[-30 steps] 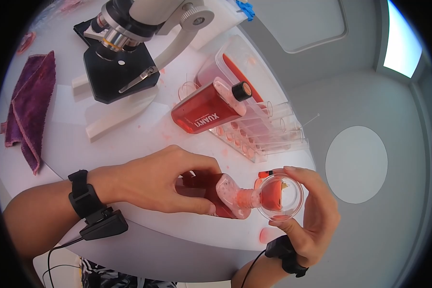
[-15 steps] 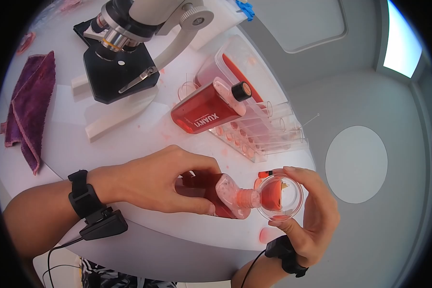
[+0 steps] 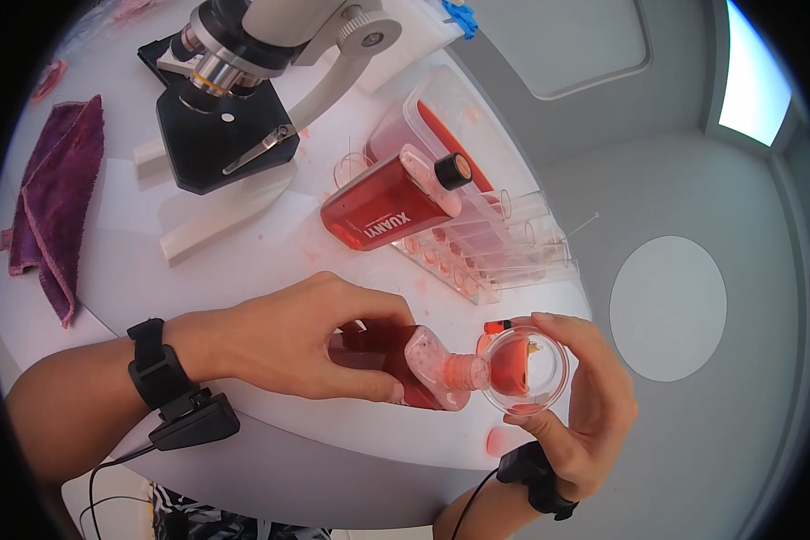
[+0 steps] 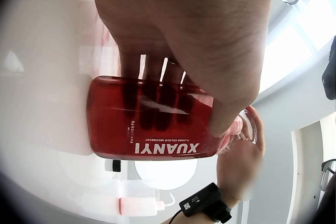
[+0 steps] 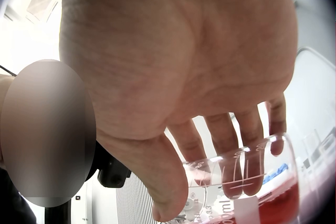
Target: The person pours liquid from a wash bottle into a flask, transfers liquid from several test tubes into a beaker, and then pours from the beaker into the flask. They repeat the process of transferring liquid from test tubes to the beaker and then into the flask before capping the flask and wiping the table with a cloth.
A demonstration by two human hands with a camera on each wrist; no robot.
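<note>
My left hand (image 3: 279, 337) grips a flat bottle (image 3: 434, 373) of red liquid around its body, thumb on the near side and fingers behind. The bottle is uncapped and tipped over to the right, with white XUANYI lettering on its side in the left wrist view. Its threaded neck meets the rim of a clear beaker (image 3: 549, 364). Around that beaker my right hand (image 3: 598, 396) curls, thumb on one side and fingers on the other. Red liquid (image 5: 281, 205) lies inside the beaker in the right wrist view, beside printed white graduations.
A second, capped XUANYI bottle (image 3: 382, 207) stands beyond my hands, next to a rack of test tubes (image 3: 513, 238) and a clear plastic bin (image 3: 405, 112). Left of these is a microscope (image 3: 225, 144). A purple cloth (image 3: 58, 198) lies at the far left. Pink spots dot the white table.
</note>
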